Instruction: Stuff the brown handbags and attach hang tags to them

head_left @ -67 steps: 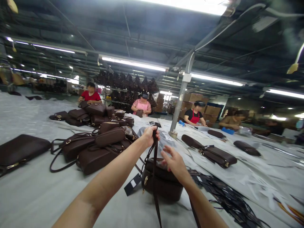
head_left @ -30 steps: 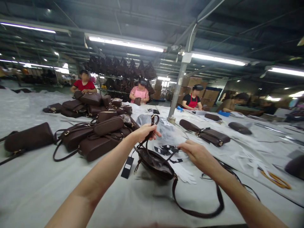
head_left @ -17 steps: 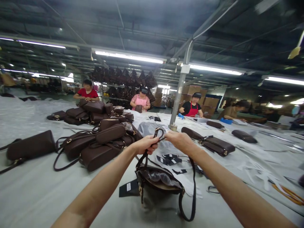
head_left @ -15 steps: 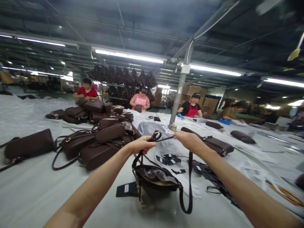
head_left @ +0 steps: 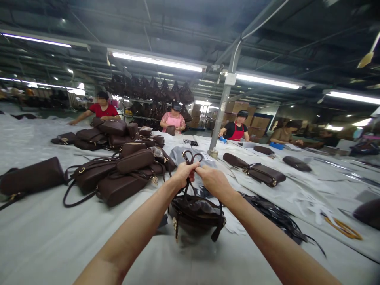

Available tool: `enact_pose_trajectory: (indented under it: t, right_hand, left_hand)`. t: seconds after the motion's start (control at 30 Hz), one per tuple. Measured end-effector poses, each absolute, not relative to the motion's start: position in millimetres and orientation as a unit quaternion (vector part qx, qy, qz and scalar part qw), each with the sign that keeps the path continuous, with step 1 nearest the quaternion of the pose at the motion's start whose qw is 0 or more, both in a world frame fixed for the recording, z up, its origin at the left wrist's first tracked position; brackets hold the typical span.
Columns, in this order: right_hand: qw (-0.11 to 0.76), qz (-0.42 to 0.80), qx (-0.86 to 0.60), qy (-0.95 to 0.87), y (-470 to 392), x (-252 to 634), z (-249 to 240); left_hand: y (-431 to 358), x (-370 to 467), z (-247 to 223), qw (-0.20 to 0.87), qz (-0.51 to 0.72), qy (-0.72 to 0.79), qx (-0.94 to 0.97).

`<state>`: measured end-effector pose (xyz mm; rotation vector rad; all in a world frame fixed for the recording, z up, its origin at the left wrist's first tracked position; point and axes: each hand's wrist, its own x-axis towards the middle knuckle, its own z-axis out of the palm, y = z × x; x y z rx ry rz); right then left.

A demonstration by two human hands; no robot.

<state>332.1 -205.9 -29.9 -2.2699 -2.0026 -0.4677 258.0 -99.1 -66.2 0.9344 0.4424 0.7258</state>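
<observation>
A dark brown handbag (head_left: 197,211) stands on the white table (head_left: 44,237) in front of me, its top open with clear plastic inside. Its long strap (head_left: 191,158) is gathered into loops above the bag. My left hand (head_left: 184,174) and my right hand (head_left: 211,179) meet over the bag, both gripping the bunched strap, whose looped ends stick up past my fingers.
A heap of brown handbags (head_left: 118,174) lies at the left, one more (head_left: 29,176) at the far left, others (head_left: 255,171) at the right. Black straps (head_left: 276,215) are piled right of my bag. Several people work across the table by a metal post (head_left: 219,118).
My right hand drew the strap out sideways, then came back to my left hand. The strap's long hanging loop is now gathered up above the bag.
</observation>
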Motion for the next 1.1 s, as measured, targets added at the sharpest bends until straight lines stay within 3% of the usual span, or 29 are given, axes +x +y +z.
enact_pose_trajectory:
  t: [0.3, 0.5, 0.63, 0.8, 0.93, 1.1]
  right_hand:
    - [0.151, -0.026, -0.707, -0.69, -206, 342, -55]
    - [0.226, 0.211, -0.679, -0.666, -237, 352, -59]
    - [0.334, 0.348, -0.659, -0.577, -256, 369, -60]
    - [0.423, 0.368, -0.633, -0.533, -268, 385, -66]
    - [0.503, 0.513, -0.531, -0.448, -276, 386, -64]
    - [0.502, 0.497, -0.533, -0.466, -283, 399, -68]
  left_hand:
    - [-69, 258, -64, 0.843, 0.38, 0.234, 0.302]
    - [-48, 237, -52, 0.873, 0.395, 0.19, 0.213]
    - [-38, 224, -49, 0.874, 0.413, 0.17, 0.19]
    - [-38, 221, -51, 0.881, 0.402, 0.161, 0.189]
    - [-41, 219, -49, 0.887, 0.392, 0.152, 0.192]
    - [-41, 210, -43, 0.888, 0.392, 0.137, 0.2]
